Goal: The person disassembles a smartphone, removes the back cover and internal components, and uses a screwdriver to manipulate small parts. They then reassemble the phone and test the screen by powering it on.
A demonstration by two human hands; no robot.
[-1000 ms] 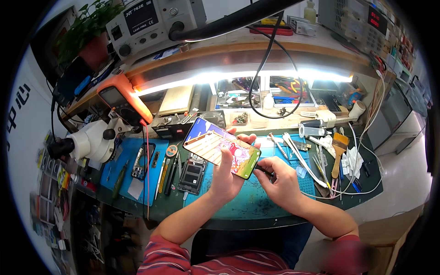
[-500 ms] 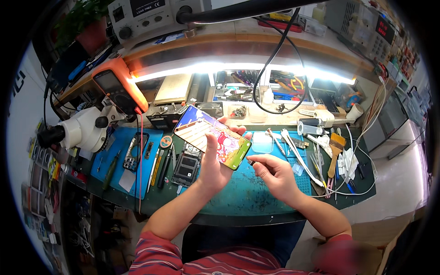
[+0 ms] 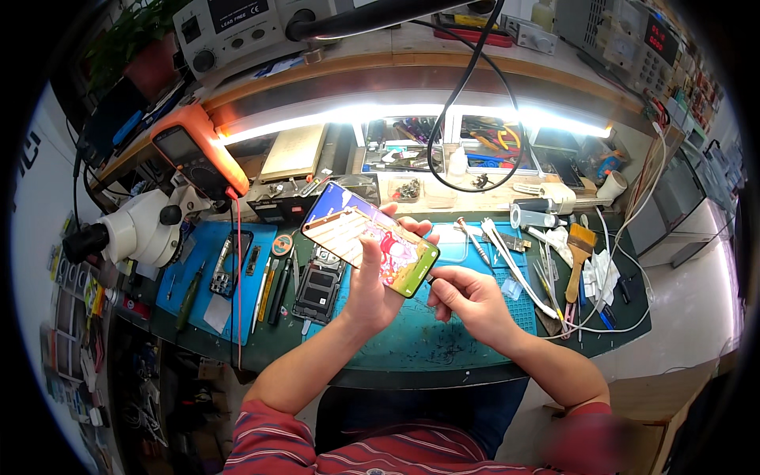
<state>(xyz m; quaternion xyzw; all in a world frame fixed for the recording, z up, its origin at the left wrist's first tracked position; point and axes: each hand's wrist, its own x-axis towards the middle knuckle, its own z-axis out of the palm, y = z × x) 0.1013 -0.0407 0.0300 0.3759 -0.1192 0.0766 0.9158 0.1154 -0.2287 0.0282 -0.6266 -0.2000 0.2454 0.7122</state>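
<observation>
A smartphone with a brightly coloured picture on its lit screen is held tilted above the bench. My left hand is closed around it, thumb along the near edge and fingers showing past the far edge. At the phone's lower right end, my right hand pinches a small dark piece that touches or nearly touches the end edge. Its kind is too small to make out. Left of my left hand lies an opened phone body with a dark battery-like block, on the bench mat.
A blue mat covers the middle bench. On the left are a phone frame, screwdrivers, a microscope and an orange multimeter. Rightward lie white tweezers, a brush and white cable. A black cable loop hangs behind.
My right fingertips have come up against the phone's lower end, bringing the small dark piece to its edge. The phone has shifted slightly right; my left hand keeps its hold.
</observation>
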